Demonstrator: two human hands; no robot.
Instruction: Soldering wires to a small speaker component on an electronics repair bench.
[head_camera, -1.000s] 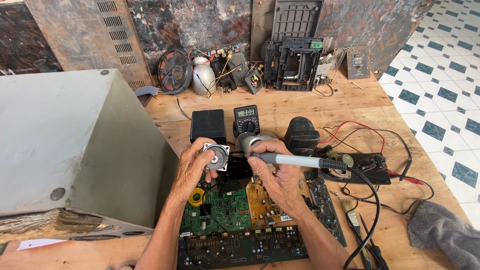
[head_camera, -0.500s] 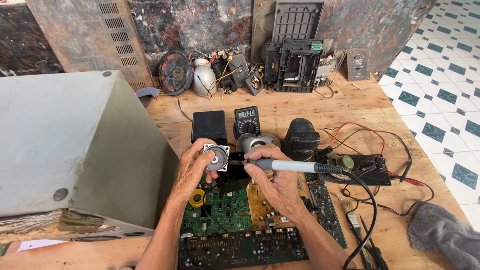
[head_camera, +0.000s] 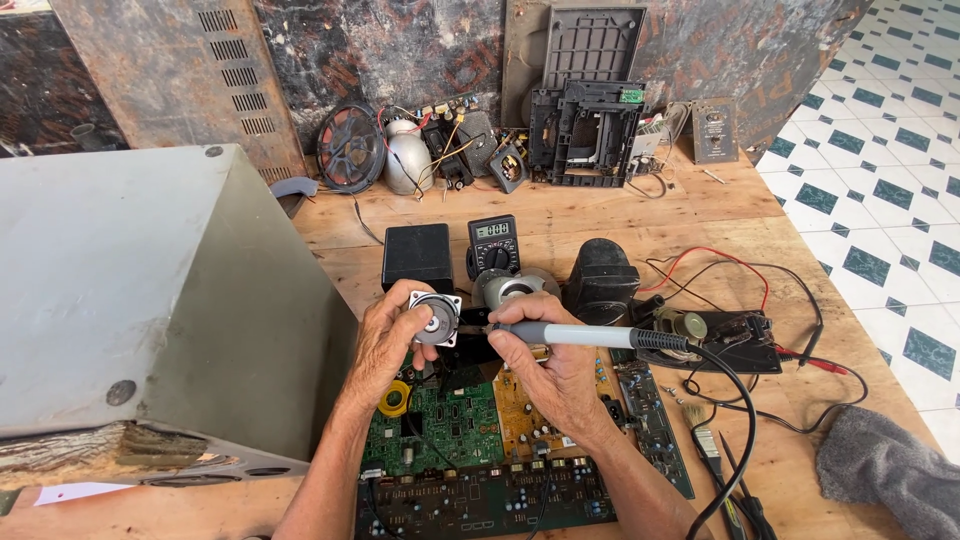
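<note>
My left hand (head_camera: 385, 345) holds a small square speaker (head_camera: 435, 318) with a round metal back, raised above the circuit boards. My right hand (head_camera: 545, 365) grips a soldering iron (head_camera: 585, 335) with a grey handle and black cord; its tip points left and touches the speaker's right edge. Under both hands lie a green circuit board (head_camera: 440, 430) and an orange-brown circuit board (head_camera: 520, 420). A long dark board (head_camera: 480, 505) sits nearest me.
A large grey metal case (head_camera: 130, 300) fills the left. A black box (head_camera: 417, 256), a digital multimeter (head_camera: 494, 245), a black soldering stand (head_camera: 735, 340) and red and black leads (head_camera: 720, 265) lie on the wooden bench (head_camera: 600, 210). A grey cloth (head_camera: 890, 470) is at right; electronic parts line the back.
The soldering iron's tip has stayed at the speaker; both hands shifted only slightly.
</note>
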